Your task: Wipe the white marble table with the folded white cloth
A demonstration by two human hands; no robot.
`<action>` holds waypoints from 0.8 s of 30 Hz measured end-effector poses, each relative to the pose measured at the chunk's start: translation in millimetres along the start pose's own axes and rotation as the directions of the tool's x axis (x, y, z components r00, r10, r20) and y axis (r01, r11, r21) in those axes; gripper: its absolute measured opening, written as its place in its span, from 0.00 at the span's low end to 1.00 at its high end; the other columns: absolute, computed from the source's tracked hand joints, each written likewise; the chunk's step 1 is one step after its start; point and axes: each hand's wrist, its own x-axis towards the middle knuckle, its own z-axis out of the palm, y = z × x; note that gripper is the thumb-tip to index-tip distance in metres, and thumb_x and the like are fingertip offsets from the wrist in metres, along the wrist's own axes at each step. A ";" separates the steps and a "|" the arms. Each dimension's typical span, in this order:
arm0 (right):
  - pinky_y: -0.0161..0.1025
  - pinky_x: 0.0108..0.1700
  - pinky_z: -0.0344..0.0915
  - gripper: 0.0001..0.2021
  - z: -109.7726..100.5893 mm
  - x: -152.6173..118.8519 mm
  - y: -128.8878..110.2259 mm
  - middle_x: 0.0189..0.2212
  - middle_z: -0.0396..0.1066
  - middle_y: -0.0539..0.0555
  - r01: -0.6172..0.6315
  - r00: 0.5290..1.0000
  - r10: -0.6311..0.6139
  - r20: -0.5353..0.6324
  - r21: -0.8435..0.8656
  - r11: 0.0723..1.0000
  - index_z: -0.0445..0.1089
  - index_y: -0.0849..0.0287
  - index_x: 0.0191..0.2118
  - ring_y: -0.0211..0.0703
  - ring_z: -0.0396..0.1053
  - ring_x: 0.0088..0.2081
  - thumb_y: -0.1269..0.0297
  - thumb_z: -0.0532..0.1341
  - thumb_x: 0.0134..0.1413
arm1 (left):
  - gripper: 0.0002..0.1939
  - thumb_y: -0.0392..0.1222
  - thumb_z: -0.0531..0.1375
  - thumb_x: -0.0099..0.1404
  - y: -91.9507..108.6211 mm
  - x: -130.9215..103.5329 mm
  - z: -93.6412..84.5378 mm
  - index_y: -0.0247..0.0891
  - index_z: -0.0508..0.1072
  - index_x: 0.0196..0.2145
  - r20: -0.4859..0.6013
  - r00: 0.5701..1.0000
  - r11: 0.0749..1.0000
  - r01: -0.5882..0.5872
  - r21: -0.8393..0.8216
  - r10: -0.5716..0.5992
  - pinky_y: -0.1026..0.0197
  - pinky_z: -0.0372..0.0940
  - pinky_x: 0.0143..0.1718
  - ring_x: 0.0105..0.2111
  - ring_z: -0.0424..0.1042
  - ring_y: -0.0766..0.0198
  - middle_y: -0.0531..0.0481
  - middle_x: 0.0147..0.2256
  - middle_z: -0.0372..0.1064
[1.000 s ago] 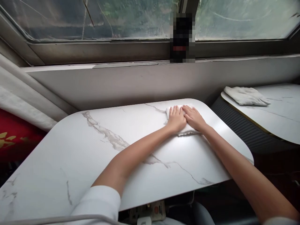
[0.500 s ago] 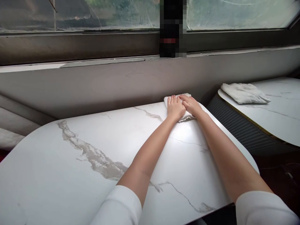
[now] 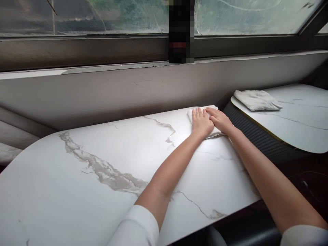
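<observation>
At the far right corner of the desk, pressing on a white cloth with the left hand and the right hand, both laid flat and unclenched, touching each other. Facing a wall below a window, with a second white cloth on a neighbouring desk to the right.
</observation>
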 end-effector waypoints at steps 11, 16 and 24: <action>0.51 0.62 0.51 0.25 -31.9 -163.0 -18.2 0.61 0.57 0.58 -0.110 0.992 0.099 -0.084 -0.138 0.984 0.57 0.62 0.61 0.45 0.53 0.62 0.64 0.40 0.62 | 0.29 0.43 0.41 0.69 56.5 -112.9 -19.9 0.21 0.52 0.62 0.026 0.952 0.952 -0.305 -0.031 0.306 0.46 0.37 0.63 0.64 0.44 0.50 0.33 0.63 0.48; 0.52 0.62 0.51 0.25 -34.6 -213.4 -55.9 0.61 0.58 0.59 -0.094 0.989 0.071 -0.130 -0.176 0.980 0.54 0.62 0.63 0.47 0.54 0.62 0.64 0.39 0.63 | 0.29 0.43 0.41 0.70 52.4 -167.8 -39.0 0.19 0.50 0.62 0.046 0.930 0.931 -0.362 -0.053 0.365 0.48 0.38 0.64 0.64 0.43 0.49 0.31 0.63 0.46; 0.53 0.62 0.51 0.25 -32.7 -235.5 -104.5 0.61 0.57 0.58 -0.050 0.991 0.027 -0.133 -0.171 0.984 0.52 0.61 0.64 0.45 0.52 0.63 0.65 0.38 0.64 | 0.30 0.42 0.41 0.70 22.1 -208.3 -68.0 0.17 0.44 0.63 0.177 0.898 0.910 -0.371 -0.186 0.403 0.48 0.34 0.64 0.65 0.33 0.49 0.30 0.65 0.38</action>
